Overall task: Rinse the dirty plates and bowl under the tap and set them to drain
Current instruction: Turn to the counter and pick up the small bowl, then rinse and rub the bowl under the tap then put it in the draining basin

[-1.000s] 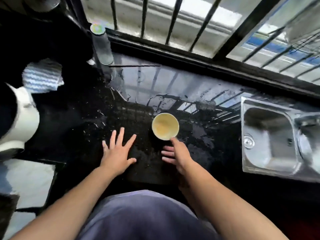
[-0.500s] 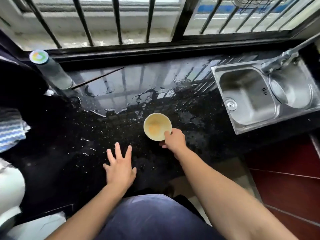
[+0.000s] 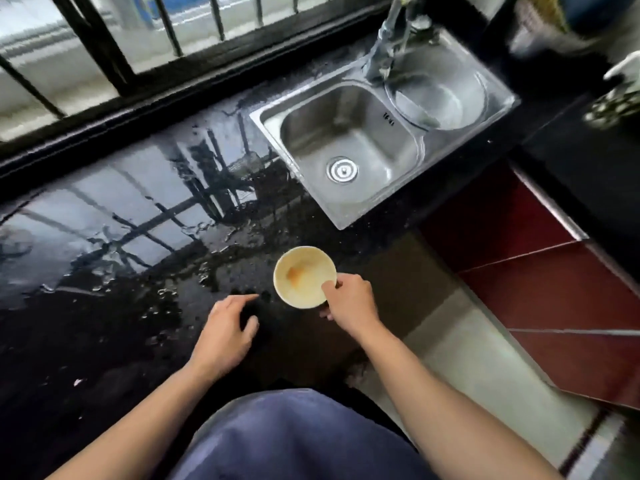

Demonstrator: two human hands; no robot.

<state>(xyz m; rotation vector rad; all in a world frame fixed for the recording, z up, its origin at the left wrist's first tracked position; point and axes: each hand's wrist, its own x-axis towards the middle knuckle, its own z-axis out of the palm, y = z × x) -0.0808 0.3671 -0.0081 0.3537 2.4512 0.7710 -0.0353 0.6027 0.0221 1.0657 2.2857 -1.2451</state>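
Observation:
A small cream bowl (image 3: 302,276) with an orange smear inside is held at its right rim by my right hand (image 3: 351,303), thumb inside the rim, over the front edge of the wet black counter (image 3: 114,237). My left hand (image 3: 227,332) hovers just left of the bowl, fingers loosely curled and holding nothing. The steel sink (image 3: 349,147) lies beyond to the right, with the tap (image 3: 389,39) at its far side. No plates are in view.
A round steel basin (image 3: 440,95) sits in the sink's right half under the tap. Barred windows (image 3: 104,46) run along the back. Red floor tiles (image 3: 554,289) lie to the right, with blurred items at the top right corner.
My right hand has closed on the bowl's rim and lifted it rightward toward the counter's front edge. My left hand's fingers have curled in. My view has swung right, toward the sink.

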